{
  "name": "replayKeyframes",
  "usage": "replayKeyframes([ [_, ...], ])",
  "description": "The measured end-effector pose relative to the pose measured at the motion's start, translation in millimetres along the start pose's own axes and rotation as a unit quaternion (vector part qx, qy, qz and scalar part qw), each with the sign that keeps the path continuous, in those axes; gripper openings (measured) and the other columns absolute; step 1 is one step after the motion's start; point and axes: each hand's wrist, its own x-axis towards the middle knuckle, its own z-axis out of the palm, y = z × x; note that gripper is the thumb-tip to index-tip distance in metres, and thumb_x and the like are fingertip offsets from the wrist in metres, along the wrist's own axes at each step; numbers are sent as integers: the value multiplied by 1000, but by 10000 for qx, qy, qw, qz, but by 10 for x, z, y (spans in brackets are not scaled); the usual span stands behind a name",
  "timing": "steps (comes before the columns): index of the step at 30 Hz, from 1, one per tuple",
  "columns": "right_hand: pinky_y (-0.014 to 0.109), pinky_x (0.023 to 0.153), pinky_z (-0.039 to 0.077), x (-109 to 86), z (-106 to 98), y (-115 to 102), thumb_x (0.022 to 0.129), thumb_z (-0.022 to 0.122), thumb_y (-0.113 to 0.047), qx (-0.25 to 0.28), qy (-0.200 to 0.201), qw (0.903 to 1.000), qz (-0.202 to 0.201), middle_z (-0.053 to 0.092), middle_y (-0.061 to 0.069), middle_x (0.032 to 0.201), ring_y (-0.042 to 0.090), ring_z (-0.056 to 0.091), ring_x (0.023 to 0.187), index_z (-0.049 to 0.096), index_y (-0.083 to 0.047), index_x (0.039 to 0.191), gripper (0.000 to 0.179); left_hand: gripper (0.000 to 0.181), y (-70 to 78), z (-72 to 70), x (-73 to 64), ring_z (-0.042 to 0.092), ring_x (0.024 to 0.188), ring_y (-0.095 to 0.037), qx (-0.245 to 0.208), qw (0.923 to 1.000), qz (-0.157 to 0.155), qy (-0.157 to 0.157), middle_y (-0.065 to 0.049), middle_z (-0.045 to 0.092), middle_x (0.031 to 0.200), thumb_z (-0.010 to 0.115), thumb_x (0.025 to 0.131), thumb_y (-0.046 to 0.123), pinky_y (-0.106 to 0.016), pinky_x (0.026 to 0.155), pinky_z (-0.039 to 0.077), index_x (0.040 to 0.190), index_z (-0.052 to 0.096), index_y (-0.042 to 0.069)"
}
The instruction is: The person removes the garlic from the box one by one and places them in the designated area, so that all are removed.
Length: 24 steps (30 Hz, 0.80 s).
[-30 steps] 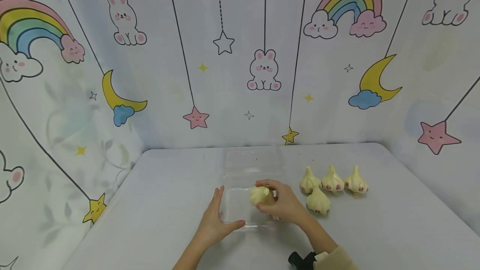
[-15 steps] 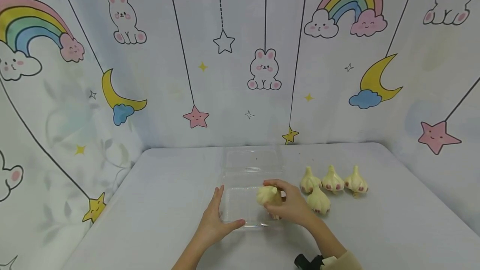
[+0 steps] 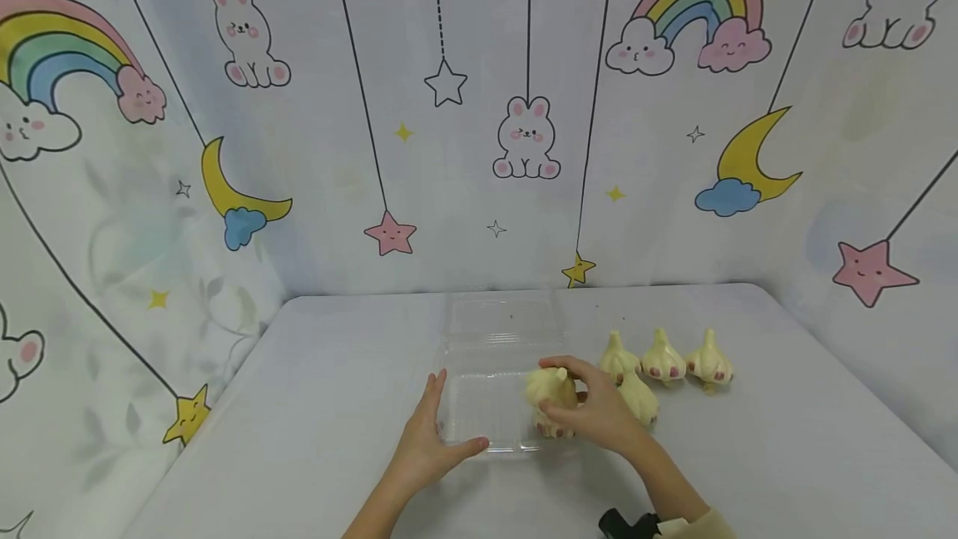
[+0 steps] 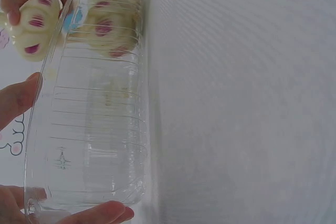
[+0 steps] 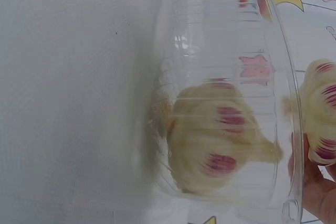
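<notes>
A clear plastic clamshell box (image 3: 486, 410) lies with its lid laid back. My left hand (image 3: 427, 439) rests against its left side, thumb stretched along the front edge and fingers nearly straight. In my right hand (image 3: 599, 410), pinched between thumb and fingers, is a whitish garlic bulb (image 3: 550, 385) with purple patches. It is over the right end of the box, above the rim in the right wrist view. Inside, beneath it, sits another garlic bulb (image 5: 215, 135), seen through the wall. Part of the held bulb is hidden by the fingers.
Several more garlic bulbs (image 3: 662, 356) stand on the white tabletop (image 3: 337, 356) right of the box, one partly behind my right hand. The transparent lid (image 3: 505, 318) extends toward the back edge. A curtain with cartoon prints (image 3: 449, 190) hangs behind.
My right hand has moved to the right with the garlic bulb, from over the middle of the box to its right end. The left hand stays in place.
</notes>
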Motion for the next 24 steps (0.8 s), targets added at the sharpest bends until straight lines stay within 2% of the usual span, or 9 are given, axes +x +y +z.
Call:
replayKeyframes([
  [4,31,74,51,-31,-44,-6,74,76,-15,-27,111,9999,45,58,8,118,25,53,103,60,-12,115,44,105,-2,0,-1,20,130,-47,-11,10000,20,-4,-26,13,148,82,66,32,-59,97,30,145,18,6],
  [13,26,70,52,-86,-158,62,75,75,-16,-138,355,9990,-218,60,9,114,22,56,96,60,-11,114,42,106,-8,3,2,21,130,-48,38,10000,73,6,-27,13,147,82,66,32,-60,97,30,145,18,4],
  [19,30,71,51,-132,-232,78,76,74,-19,-382,450,9982,-123,59,8,114,19,54,95,60,-14,115,42,105,-11,11,2,21,130,-47,64,10000,22,25,-27,14,147,82,66,33,-60,97,30,145,18,5],
  [24,28,66,50,-163,-303,87,77,74,-21,-551,539,9970,-47,57,6,110,17,47,87,59,-16,116,43,106,-11,10,-1,21,130,-47,60,10000,17,25,-26,13,147,82,66,33,-60,97,30,145,18,5],
])
